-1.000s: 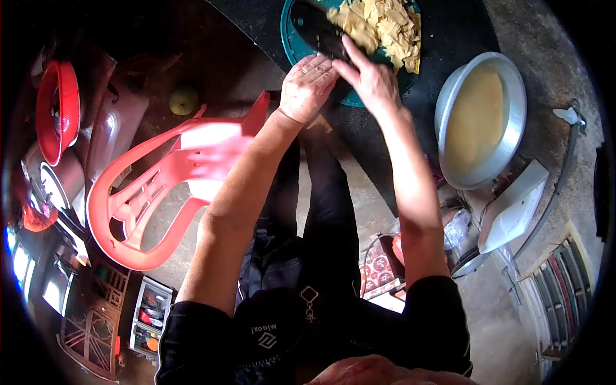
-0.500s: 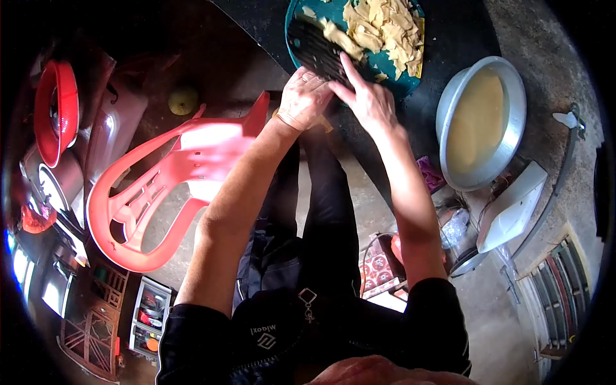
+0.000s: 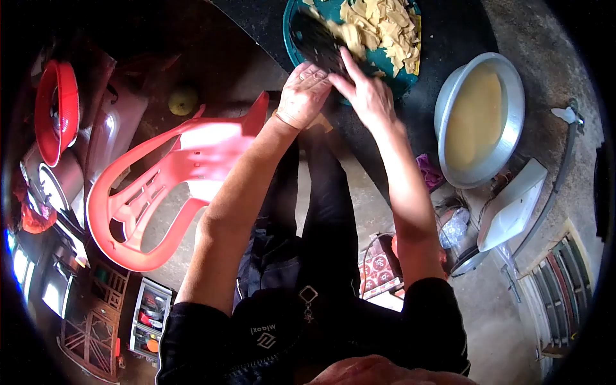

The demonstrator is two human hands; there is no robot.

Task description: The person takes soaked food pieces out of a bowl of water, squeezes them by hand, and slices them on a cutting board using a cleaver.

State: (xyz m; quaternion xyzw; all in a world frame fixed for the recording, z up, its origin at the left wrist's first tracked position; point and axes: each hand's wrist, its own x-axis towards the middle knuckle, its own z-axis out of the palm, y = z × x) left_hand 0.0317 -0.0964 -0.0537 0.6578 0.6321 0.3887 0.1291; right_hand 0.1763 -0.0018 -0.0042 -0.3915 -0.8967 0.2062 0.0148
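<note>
A dark, broad-bladed cleaver (image 3: 316,43), blurred by motion, is tilted over the left part of a round teal cutting board (image 3: 290,50). My left hand (image 3: 304,96) is closed, its fingers gathered at the cleaver's near end; the handle is hidden. From the right, my right hand (image 3: 370,99) grips the same end, index finger stretched along the blade and thumb below. Past the blade, a heap of thin pale-yellow slices (image 3: 391,32) covers the right of the board. Several slices lie against the far side of the blade.
The board rests on a dark table (image 3: 443,32). On its right stands a metal basin (image 3: 444,96) of cloudy yellowish liquid. A pink plastic chair (image 3: 147,256) is at my left, with a round greenish fruit (image 3: 183,101) behind it. A white tray (image 3: 513,205) leans at the right.
The cleaver has shifted slightly and blurred more, with my hands still on it. The board and basin appear slightly higher and further left in view.
</note>
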